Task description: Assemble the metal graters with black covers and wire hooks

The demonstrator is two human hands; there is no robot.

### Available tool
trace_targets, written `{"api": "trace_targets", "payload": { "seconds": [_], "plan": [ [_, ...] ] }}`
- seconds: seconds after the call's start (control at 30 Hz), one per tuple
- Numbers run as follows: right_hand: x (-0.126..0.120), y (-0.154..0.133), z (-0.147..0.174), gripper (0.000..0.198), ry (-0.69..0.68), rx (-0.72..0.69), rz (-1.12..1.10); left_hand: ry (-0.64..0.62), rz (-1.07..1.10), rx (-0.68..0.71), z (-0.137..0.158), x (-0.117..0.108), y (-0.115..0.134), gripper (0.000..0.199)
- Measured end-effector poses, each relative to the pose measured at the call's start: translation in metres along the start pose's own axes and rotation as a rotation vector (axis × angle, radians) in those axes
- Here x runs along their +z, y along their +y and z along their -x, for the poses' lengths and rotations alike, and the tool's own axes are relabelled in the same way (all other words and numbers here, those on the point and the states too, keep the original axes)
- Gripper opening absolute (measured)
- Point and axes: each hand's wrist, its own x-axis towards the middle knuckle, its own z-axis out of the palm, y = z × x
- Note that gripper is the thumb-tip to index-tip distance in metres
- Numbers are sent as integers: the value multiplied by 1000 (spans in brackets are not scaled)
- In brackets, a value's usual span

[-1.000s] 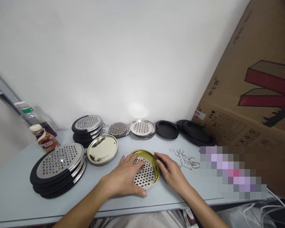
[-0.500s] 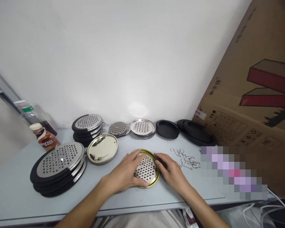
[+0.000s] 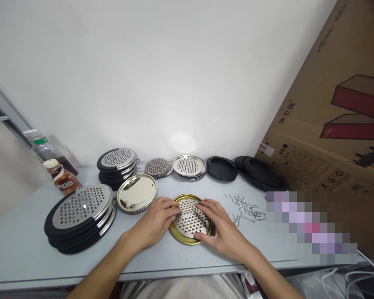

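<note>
Nearest, over the front of the surface (image 3: pixel 162 259), a disc (image 3: pixel 190 218) full of holes lies in a gold-rimmed plate (image 3: pixel 184 240), between the left hand (image 3: pixel 157 220) and the right hand (image 3: pixel 223 228). The disc is round, so no long axis favours either hand; both are at its edge, neither clearly nearer. The right fingers are spread, thumb at the near edge, the others toward the far right. The left fingers are bunched at the left edge; whether they pinch the disc or only rest there, I cannot tell.

Farther out, a grater stack (image 3: pixel 81 207) and gold plates (image 3: pixel 137 192) stand to the left, loose hooks (image 3: pixel 249 211) to the right. Beyond them, silver plates (image 3: pixel 189 167) and a black tray (image 3: pixel 222 169) sit by the wall (image 3: pixel 180 83), with a box (image 3: pixel 327 149) at far right.
</note>
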Motion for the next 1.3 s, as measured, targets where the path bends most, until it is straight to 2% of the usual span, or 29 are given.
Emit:
{"api": "trace_targets", "payload": {
  "seconds": [0.13,0.3,0.67,0.87,1.3],
  "plan": [
    [1,-1,-2,62,35,13,-23,2,-19,-14,2,3,0,36],
    [1,-1,-3,65,52,17,-61,29,1,-30,4,5,-5,34],
    [-5,-2,-2,71,-45,22,-65,94,14,-46,4,10,-2,24],
    [-2,-3,-6,75,0,95,-67,143,20,-102,-1,17,7,38],
    [-4,-5,-9,75,-20,112,-56,123,1,-74,2,18,6,37]
  ]
}}
